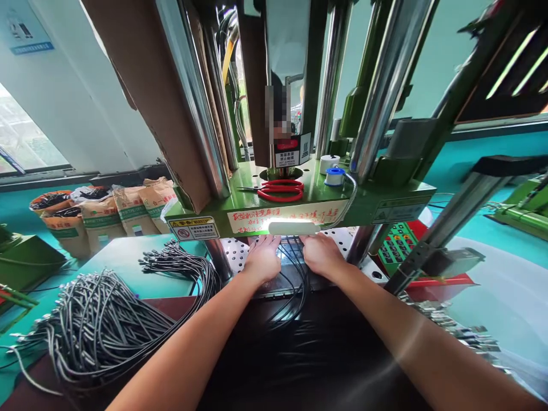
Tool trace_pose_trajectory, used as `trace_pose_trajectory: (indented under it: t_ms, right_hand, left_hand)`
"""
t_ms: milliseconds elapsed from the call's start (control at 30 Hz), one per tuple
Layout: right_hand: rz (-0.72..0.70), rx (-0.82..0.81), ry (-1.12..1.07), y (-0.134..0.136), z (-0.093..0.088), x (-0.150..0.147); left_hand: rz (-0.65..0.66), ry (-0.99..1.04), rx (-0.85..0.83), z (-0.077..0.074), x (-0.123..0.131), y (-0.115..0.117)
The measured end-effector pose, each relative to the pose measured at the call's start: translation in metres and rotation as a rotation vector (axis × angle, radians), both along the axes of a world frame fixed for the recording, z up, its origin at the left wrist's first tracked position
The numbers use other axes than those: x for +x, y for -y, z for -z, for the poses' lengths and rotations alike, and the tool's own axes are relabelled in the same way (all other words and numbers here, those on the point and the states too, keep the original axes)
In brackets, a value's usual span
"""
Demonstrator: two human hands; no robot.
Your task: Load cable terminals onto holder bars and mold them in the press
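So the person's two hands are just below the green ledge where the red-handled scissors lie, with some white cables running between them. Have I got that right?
Not quite: the cables are black, not white, as the head view shows. They do run between the left hand and right hand, just below the green ledge where the red-handled scissors lie.

Pale wall (92, 108) with teal lower band (15, 201), bright window (28, 134) at left, teal floor (477, 225), brown sacks (128, 210)

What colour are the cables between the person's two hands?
The cables are black, with some shine; the head view shows them best.
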State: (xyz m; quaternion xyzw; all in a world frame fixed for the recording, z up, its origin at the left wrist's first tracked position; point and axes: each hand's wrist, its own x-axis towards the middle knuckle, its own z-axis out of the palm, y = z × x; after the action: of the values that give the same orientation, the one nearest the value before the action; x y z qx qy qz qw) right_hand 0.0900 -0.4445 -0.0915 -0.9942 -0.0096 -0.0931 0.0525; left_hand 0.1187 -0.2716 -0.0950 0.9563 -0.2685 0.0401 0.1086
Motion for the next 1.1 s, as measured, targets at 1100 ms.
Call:
trace_pose_trajectory:
  t_ms: [1100]
  right_hand:
    - [-0.071, 1.081, 0.189, -0.048, -0.034, 0.011]
  left_hand:
    - [0.015, -0.049, -0.072, -0.036, 0.005, -0.007]
